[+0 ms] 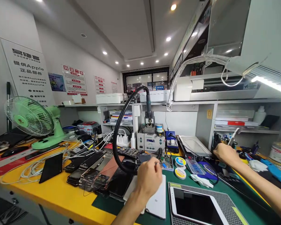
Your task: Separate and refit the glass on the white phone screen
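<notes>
My left hand (150,175) is closed, its fingers curled above a white phone-like device (158,200) on the green mat; a small dark thing shows at its fingertips, too small to name. My right hand (226,153) reaches to the back right, at a holder of tools (217,139); its fingertips are partly hidden among them, so its grip cannot be made out. A white-framed tablet (194,206) with a dark screen lies face up on a grey perforated pad (229,200) at the front.
A black hose (117,140) arches beside a grey soldering or hot-air station (151,142). Stacked phone parts (93,175), white cables (35,168) and a green fan (49,125) stand left. Solder spools (180,173) and crumpled tissue (202,180) lie behind the tablet.
</notes>
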Tool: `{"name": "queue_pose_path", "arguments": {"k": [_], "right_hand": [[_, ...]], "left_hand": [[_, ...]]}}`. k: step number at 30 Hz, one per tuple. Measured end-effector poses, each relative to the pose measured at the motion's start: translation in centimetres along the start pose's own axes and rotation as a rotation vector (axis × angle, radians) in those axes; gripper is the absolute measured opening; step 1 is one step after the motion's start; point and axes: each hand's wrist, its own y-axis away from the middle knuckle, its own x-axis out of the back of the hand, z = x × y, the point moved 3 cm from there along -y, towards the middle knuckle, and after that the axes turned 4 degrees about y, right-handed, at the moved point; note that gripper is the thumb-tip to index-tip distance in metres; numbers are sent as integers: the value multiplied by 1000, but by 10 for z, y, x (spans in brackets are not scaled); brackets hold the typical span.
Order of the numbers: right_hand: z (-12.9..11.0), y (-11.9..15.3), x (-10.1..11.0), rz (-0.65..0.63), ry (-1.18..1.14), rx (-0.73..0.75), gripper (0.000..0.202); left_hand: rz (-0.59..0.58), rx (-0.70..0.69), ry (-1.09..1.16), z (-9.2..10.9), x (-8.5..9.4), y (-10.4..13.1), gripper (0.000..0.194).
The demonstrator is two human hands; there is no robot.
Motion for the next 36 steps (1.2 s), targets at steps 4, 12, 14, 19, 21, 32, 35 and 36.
{"name": "queue_pose_path", "arguments": {"k": [4, 12, 14, 19, 21, 32, 35, 36], "right_hand": [[0, 11, 11, 120, -1, 60, 25], [4, 58, 63, 450, -218, 219, 21], [4, 77, 74, 550, -353, 247, 22], [-13, 127, 88, 648, -839, 285, 37], [-25, 141, 91, 550, -1058, 287, 39], [-98, 172, 68, -440, -1854, 526, 31], [-108, 172, 56, -487, -1957, 518, 28], [-109, 171, 53, -487, -1980, 509, 27]], "left_hand": [[-8, 367, 265, -15, 31, 26, 27], [-65, 768, 526, -24, 30, 42, 29], [-8, 827, 626, -23, 21, 35, 28], [72, 965, 830, -22, -6, 12, 27], [95, 963, 870, -21, -16, 4, 25], [-49, 358, 806, 28, -49, 26, 24], [-92, 266, 753, 31, -52, 27, 23], [-105, 243, 747, 31, -53, 27, 23]]}}
